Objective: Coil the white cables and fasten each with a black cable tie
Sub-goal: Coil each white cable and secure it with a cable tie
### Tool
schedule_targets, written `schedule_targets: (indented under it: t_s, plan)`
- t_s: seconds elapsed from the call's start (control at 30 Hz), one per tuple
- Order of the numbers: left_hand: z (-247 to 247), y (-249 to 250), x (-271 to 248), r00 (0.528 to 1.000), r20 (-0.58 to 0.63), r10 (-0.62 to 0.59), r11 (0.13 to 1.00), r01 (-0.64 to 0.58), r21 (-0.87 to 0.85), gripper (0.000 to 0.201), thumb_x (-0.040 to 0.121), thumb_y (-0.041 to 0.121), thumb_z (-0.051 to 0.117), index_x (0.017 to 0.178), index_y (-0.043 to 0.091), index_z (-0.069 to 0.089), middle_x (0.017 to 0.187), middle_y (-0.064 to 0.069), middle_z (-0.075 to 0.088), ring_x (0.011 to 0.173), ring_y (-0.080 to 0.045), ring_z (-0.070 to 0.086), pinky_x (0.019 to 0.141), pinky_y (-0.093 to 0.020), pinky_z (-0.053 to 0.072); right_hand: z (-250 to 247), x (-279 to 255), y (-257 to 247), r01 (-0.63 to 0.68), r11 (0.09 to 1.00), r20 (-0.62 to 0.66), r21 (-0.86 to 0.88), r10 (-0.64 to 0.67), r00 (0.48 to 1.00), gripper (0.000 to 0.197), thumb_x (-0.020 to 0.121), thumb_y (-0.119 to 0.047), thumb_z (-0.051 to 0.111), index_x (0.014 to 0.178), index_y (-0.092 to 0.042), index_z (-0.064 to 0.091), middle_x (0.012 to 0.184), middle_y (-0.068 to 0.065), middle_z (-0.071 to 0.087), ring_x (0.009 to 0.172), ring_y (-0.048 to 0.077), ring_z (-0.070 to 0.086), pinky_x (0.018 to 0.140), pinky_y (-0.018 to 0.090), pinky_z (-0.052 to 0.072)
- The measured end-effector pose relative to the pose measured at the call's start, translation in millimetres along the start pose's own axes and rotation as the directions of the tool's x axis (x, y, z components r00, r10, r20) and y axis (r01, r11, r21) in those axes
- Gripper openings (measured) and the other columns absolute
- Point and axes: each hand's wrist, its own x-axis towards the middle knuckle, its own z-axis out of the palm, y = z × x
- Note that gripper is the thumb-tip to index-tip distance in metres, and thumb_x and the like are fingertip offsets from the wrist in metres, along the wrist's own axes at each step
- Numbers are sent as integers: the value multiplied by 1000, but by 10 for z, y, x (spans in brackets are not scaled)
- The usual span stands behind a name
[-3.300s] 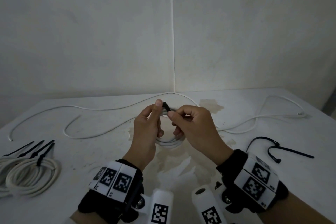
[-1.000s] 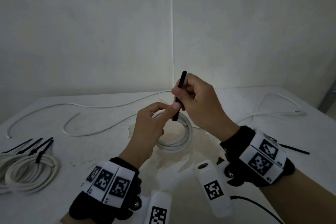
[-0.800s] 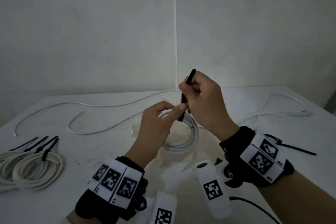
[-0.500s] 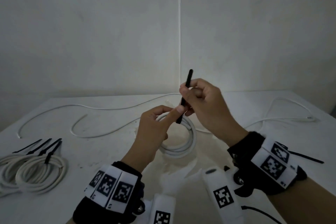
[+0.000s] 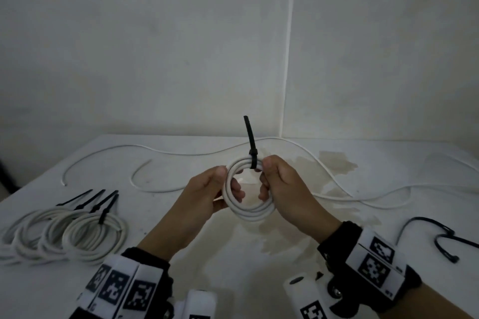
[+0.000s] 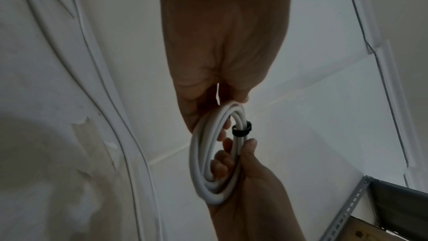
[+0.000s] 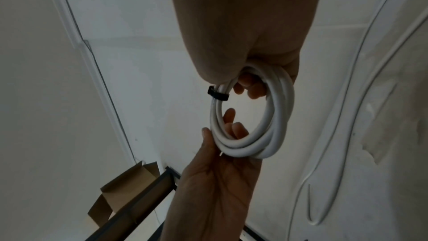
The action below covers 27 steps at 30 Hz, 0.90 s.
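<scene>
1. Head view: both hands hold a white cable coil (image 5: pixel 247 204) upright above the counter (image 5: pixel 259 267). The left hand (image 5: pixel 207 195) curls its fingers through the ring from the left side; the right hand (image 5: pixel 282 186) grips the right side, thumb up by the black cable tie (image 5: pixel 252 147). The tie is cinched round the top of the coil, its tail standing upward. Half a second ago the right hand pinched that tail and drew it up; now it has let go of the tail and holds the coil instead.
2. Head view, surroundings: tied coils (image 5: pixel 70 235) lie at the left, each with a black tie. Loose white cables (image 5: pixel 181 154) snake across the back of the counter. Spare black ties (image 5: pixel 440 235) lie at the right. The wrist bands (image 5: pixel 375 261) carry square black-and-white code markers; no writing is legible.
3. Left wrist view: the left hand (image 6: pixel 222 47) holds the top of the coil (image 6: pixel 208 171); the right hand (image 6: pixel 250 180) grips it from below, thumb just beneath the tie's band (image 6: pixel 242 129).
4. Right wrist view: the right hand (image 7: pixel 245 25) closes on the coil (image 7: pixel 266 135) beside the tie (image 7: pixel 217 95); the left hand (image 7: pixel 220 175) holds the lower arc, fingers inside the ring. A cardboard box (image 7: pixel 125 190) shows below.
</scene>
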Motion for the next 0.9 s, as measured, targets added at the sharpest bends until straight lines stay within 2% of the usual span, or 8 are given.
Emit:
schedule_targets:
  t_s: [0.2,0.3,0.4,0.47,0.57,0.7,0.83,0.9]
  plan:
    - [-314,-45,-81,988,-152,14,993,4,119,32,98,20,36,82,11,63,68,0,61,65,-7,61,66,-16,54,400,87,-3,-19,999,18,-27,20,1000,25,98,-28,30,78,-24,44,63,-3,39,55,11,44,48,10,36]
    - [-460,-54,-136,975,-212,71,990,-43,136,23,95,13,44,89,22,64,69,6,65,67,-1,63,67,-16,55,565,152,-40,4,998,15,-58,-3,1000,25,98,-31,30,78,-29,45,61,-6,41,56,12,46,52,16,36]
    - [-603,-99,-209,968,-218,125,965,-68,254,27,92,5,52,79,22,67,63,6,65,67,-7,62,71,-24,56,740,181,-20,-24,999,23,-45,25,999,26,98,-35,30,82,-28,49,68,-3,50,63,11,51,65,24,42]
    - [-708,-146,-248,964,-234,124,943,-42,329,26,91,6,53,74,19,68,61,7,66,70,-14,62,76,-31,55,857,163,11,-80,997,75,8,79,994,38,94,-49,25,105,-26,53,101,1,60,94,10,57,90,30,44]
    - [-861,-221,-300,959,-270,88,936,13,353,28,92,8,53,72,20,67,60,9,66,67,-9,63,75,-30,55,1010,129,6,-153,988,185,6,150,971,74,78,-63,17,141,-28,28,146,-9,32,132,2,29,113,27,22]
    - [-1031,-273,-361,959,-280,47,927,62,369,24,93,8,50,81,22,65,69,6,66,63,-3,62,62,-17,53,1170,105,-11,-191,979,301,-65,202,932,71,85,-60,18,147,-26,11,154,-11,13,139,3,14,108,20,12]
    - [-1273,-332,-388,941,-340,-5,908,146,392,21,94,8,49,84,23,61,74,0,68,67,-14,62,66,-29,53,1298,96,62,-182,967,386,-176,239,891,67,90,-56,23,148,-26,6,156,-10,5,141,3,8,104,17,8]
    - [-1430,-358,-407,923,-383,-39,895,203,398,19,94,8,50,81,20,58,71,2,68,63,-12,62,63,-27,52,1308,122,103,-172,963,394,-209,244,886,66,91,-55,23,147,-26,7,156,-11,6,141,4,6,105,18,7]
